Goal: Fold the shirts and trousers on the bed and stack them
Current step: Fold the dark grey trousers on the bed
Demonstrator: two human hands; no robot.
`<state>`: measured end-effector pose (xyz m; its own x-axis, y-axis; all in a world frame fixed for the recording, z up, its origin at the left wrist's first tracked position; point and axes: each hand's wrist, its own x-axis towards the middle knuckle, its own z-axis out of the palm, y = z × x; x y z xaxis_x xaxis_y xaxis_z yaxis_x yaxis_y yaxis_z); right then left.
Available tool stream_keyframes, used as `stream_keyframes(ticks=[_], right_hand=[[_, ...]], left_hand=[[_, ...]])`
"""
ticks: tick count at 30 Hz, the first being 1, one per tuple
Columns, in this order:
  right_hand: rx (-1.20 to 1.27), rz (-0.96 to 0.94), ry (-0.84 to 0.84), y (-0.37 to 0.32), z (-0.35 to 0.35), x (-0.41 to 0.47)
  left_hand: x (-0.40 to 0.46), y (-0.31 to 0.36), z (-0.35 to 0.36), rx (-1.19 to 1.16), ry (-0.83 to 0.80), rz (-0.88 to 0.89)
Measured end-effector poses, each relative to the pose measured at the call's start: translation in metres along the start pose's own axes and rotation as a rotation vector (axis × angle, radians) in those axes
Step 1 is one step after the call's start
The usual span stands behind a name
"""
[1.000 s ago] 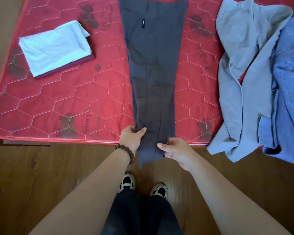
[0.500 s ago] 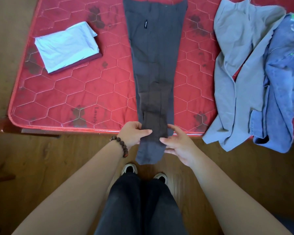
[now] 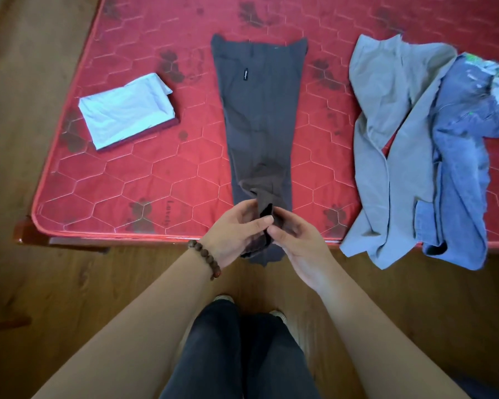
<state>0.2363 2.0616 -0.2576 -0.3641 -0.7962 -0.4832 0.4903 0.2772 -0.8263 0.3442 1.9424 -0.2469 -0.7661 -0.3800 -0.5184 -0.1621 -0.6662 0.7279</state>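
Both forearms reaching forward over mattress edge, palms turned inward. Left hand (image 3: 236, 228) and right hand (image 3: 297, 240) close together, fingers curled, pinching bunched hem of dark trousers (image 3: 260, 116). Trousers laid lengthwise mid red mattress (image 3: 144, 174), waistband far. Folded stack (image 3: 127, 110) left; grey garment (image 3: 386, 139), blue garment (image 3: 461, 156) heaped right.

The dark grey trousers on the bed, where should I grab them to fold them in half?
Take the dark grey trousers at the leg hems, from the near bed edge. They lie lengthwise, waistband far, hems hanging over that edge, where the left hand and right hand already pinch them.
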Motion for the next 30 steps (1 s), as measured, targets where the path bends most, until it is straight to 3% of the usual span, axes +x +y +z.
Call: stream_keyframes(ticks=[5, 8, 14, 21, 25, 27, 30], right_hand=[[-0.36, -0.138, 0.086, -0.001, 0.008, -0.004], [-0.54, -0.22, 0.078, 0.003, 0.016, -0.004], [-0.65, -0.297, 0.33, 0.007, 0.015, -0.007], [-0.77, -0.333, 0.518, -0.008, 0.003, -0.021], [-0.746, -0.326, 0.574, -0.023, -0.004, -0.033], [-0.84, -0.359, 0.566, -0.026, -0.01, -0.04], [-1.126, -0.435, 0.475, -0.029, -0.019, -0.051]], left_hand=[[0.004, -0.001, 0.004, 0.307, 0.242, 0.074], [0.002, -0.001, 0.012, 0.427, 0.248, 0.125], [-0.009, 0.001, 0.015, 0.834, 0.466, 0.342], [-0.026, 0.006, 0.014, 0.922, 0.643, 0.367], [-0.037, -0.001, 0.011, 1.268, 0.552, 0.245], [-0.042, -0.003, 0.008, 1.311, 0.487, 0.198], [-0.054, -0.001, 0.008, 1.259, 0.382, 0.35]])
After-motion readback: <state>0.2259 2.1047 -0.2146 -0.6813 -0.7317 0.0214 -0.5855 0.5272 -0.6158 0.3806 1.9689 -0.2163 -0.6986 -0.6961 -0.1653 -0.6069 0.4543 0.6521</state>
